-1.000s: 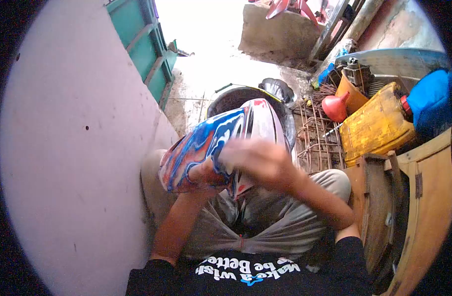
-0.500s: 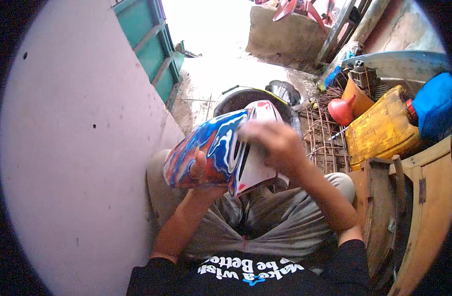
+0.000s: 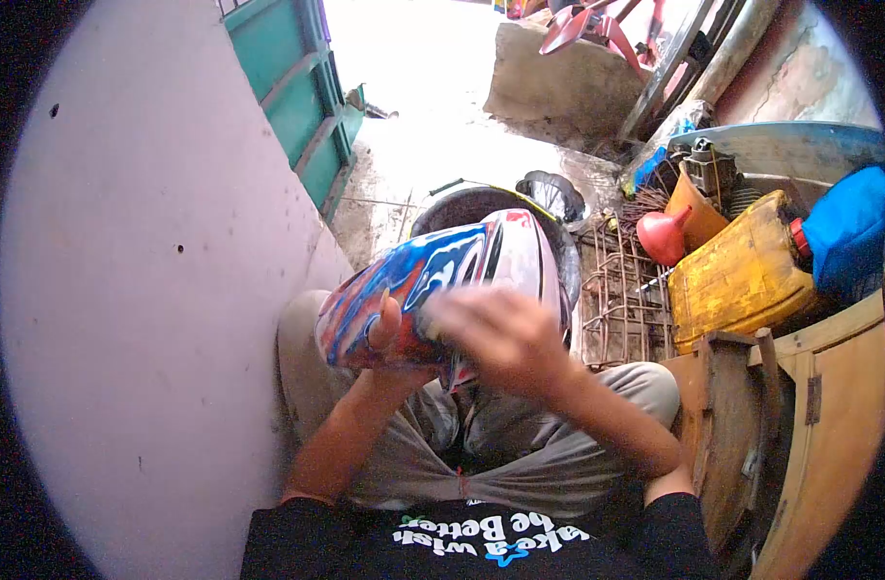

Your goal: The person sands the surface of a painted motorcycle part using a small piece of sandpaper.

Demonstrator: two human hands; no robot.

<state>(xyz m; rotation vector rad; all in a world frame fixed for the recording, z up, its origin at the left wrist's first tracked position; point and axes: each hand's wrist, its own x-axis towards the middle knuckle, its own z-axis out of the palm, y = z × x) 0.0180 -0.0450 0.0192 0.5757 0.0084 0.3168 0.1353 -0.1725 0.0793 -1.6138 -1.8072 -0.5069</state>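
A glossy panel (image 3: 404,275) with blue, white and orange-red swirls and a white side lies over my lap, above a dark round tub (image 3: 452,207). From below, my left hand (image 3: 388,333) grips its near edge, thumb up on the swirled face and the other fingers hidden underneath. My right hand (image 3: 495,333) is bent over the panel near the border between swirls and white. Its fingertips are blurred, and whatever is under them is too unclear to name.
A pale wall (image 3: 152,290) rises close on the left, with a green door (image 3: 302,106) beyond. At right are a yellow jerrycan (image 3: 742,275), a red funnel (image 3: 663,235), rusty wire mesh (image 3: 621,290) and wooden furniture (image 3: 839,416).
My right hand has moved back down and left over the panel, from the white side toward the swirled part. My left hand keeps its hold. The view has shifted slightly.
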